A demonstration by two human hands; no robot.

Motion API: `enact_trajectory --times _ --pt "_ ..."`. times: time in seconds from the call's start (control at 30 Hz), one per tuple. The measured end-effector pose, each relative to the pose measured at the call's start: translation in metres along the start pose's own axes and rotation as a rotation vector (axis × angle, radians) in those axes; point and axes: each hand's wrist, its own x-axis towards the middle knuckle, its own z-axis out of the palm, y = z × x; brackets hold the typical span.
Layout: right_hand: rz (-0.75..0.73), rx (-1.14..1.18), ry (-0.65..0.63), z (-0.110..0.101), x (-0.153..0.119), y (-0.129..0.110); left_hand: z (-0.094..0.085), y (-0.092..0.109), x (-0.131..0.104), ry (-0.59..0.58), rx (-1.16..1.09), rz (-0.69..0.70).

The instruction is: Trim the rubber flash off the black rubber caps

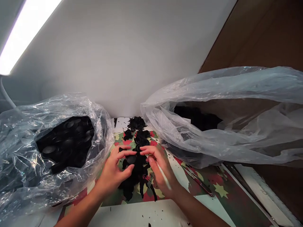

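I'm facing a grey wall (118, 56); a long white lamp (26, 34) is glowing upper left, and a brown panel (265, 37) is filling the upper right.

The left hand (114, 170) holds a black piece (131, 160), the right hand (163, 165) (alongside) a white stick (164, 177).

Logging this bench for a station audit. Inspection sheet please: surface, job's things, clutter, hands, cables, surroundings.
Surface: patterned sheet, white areas beside it, dark bits scattered.
Job's things: round black piece; pale slim tool.
Clutter: black scraps heaped beyond the hands; metal tool at right, type unclear.
Hands: left hand at the round black piece, grip unclear; right hand holds the pale slim tool.
Cables: none certain; curved stem below the lamp could be one.
Surroundings: pale wall, left clear bag and right clear bag, both with black contents.
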Motion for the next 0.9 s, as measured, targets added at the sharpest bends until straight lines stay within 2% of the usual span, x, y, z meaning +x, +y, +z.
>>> enact_trajectory --times 0.1,0.2,0.33,0.47,0.7,0.9 --pt "0.110 -0.109 -0.113 0.005 0.002 -0.003 -0.001 0.006 -0.003 -0.003 0.124 0.110" --pt "0.155 -0.169 -0.112 0.009 0.004 -0.003 -0.001 0.009 -0.004 -0.032 0.155 0.129" --pt "0.101 -0.245 -0.073 0.010 0.005 0.002 -0.002 0.005 0.000 -0.084 0.097 0.127" --pt "0.033 -0.269 -0.086 0.010 0.004 0.006 -0.001 0.000 0.004 -0.176 -0.022 0.039" --pt "-0.096 -0.382 -0.086 0.012 0.002 0.004 0.001 0.003 0.008 -0.102 -0.069 -0.101" --pt "-0.146 -0.534 -0.204 0.004 0.005 0.001 -0.001 0.008 0.004 -0.114 -0.135 -0.081"
